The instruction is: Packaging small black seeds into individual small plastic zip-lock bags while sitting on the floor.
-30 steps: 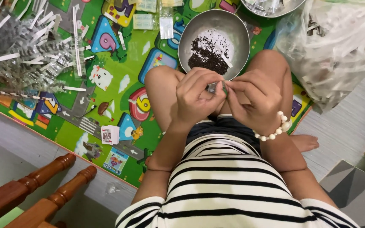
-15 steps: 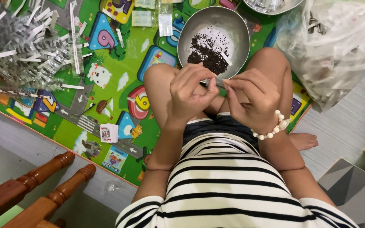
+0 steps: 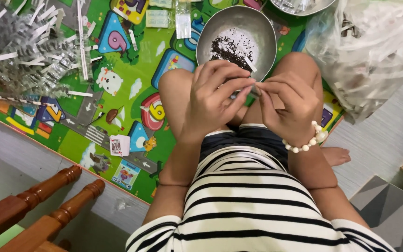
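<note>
A: Nearest, left hand [image 3: 213,100] and right hand [image 3: 288,109] met fingertip to fingertip, both pinching one small packet [image 3: 253,89] above the knees.

B: Handling?

A: Judged light, thin, crushable; best held at the edges.

B: Counts?

A: One steel bowl [image 3: 262,32] of dark seeds [image 3: 225,49] beyond; one clear plastic bag [image 3: 369,51] at the right; empty strips [image 3: 19,51] uncountable.

The small thing [image 3: 253,89] pinched between both hands is mostly hidden by fingertips [image 3: 243,86] and too small to identify. The far second bowl [image 3: 299,5] and near-left wooden chair legs [image 3: 22,207] are cut off by the edges
</note>
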